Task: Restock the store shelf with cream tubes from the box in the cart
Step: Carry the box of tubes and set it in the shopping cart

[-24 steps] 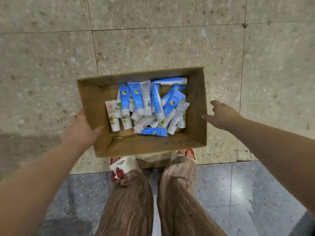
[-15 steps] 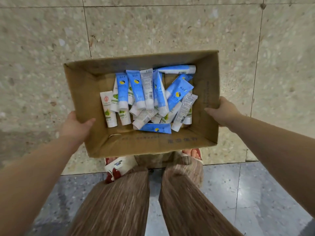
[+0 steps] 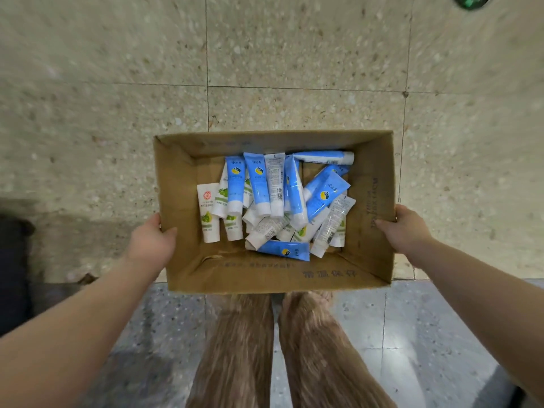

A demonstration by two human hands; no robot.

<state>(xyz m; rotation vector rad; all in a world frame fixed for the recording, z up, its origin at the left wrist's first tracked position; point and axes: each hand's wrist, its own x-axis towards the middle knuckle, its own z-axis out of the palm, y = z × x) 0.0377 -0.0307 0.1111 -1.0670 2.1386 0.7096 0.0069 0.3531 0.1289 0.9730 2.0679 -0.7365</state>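
An open brown cardboard box (image 3: 374, 184) is held up above the floor in front of me. Inside lies a loose pile of several cream tubes: blue ones (image 3: 259, 184) with white caps and white ones (image 3: 208, 216) with green print. My left hand (image 3: 150, 242) grips the box's left wall, thumb inside over the rim. My right hand (image 3: 407, 228) grips the right wall, thumb over the rim as well. No shelf and no cart are in view.
Beige speckled floor tiles (image 3: 294, 54) lie beyond the box, grey tiles (image 3: 382, 319) nearer me. My legs in brown trousers (image 3: 244, 348) stand under the box. A dark object (image 3: 14, 260) sits at the left edge.
My right hand came in from the side and took hold of the box's right wall. The box has risen off the floor and now covers my feet.
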